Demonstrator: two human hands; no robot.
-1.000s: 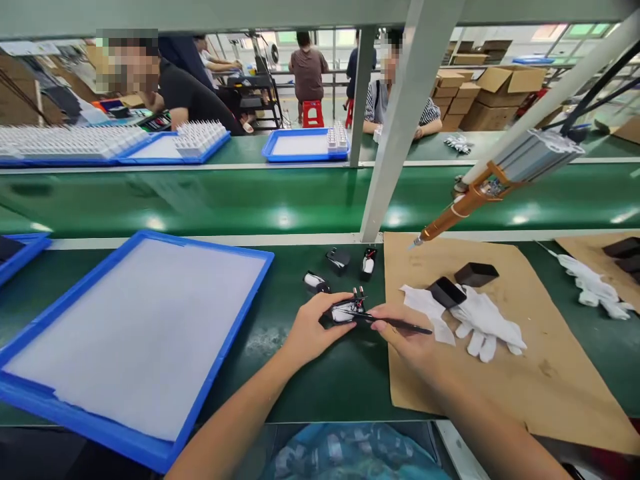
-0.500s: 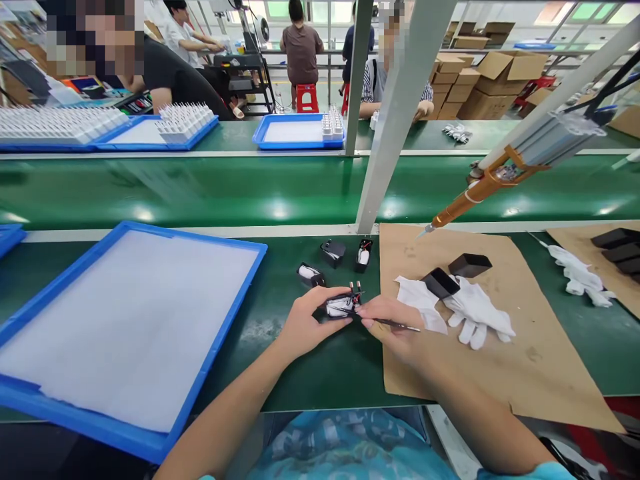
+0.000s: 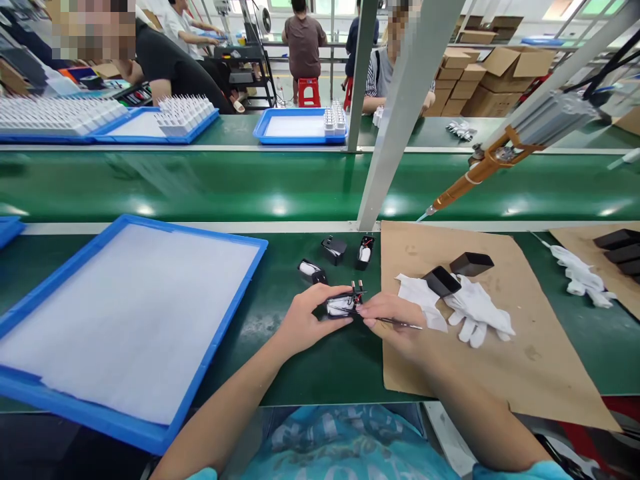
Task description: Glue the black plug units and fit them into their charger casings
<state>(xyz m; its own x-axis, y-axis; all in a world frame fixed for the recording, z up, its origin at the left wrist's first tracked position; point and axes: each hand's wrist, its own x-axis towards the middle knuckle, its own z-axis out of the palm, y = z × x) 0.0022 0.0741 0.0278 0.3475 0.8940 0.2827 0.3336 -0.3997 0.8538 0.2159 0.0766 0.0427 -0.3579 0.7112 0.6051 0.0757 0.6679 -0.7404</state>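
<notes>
Between the thumb and fingers of my left hand [image 3: 309, 319] is a small black plug housing [image 3: 341, 305] with a white part inside and two metal prongs pointing away from me. My right hand [image 3: 393, 321] pinches thin metal tweezers [image 3: 397, 323]; their tip reaches into the housing, where small red wires show near the prongs. Just beyond my hands lie similar black units: one with a white part [image 3: 311, 271], one turned dark side up [image 3: 334, 249], and one with its white insert showing [image 3: 365, 252].
A large blue tray [image 3: 220, 353] lined with white sheet lies at left. At right, cardboard [image 3: 500, 380] carries black empty cases [image 3: 471, 264] and white gloves [image 3: 477, 313]. An orange-handled tool [image 3: 465, 187] hangs above it. A grey post [image 3: 387, 147] rises ahead; co-workers sit beyond the green belt [image 3: 225, 187].
The camera view has tilted down slightly, so the background sits higher. Both hands keep their grip on the plug housing and tweezers, with barely any movement.
</notes>
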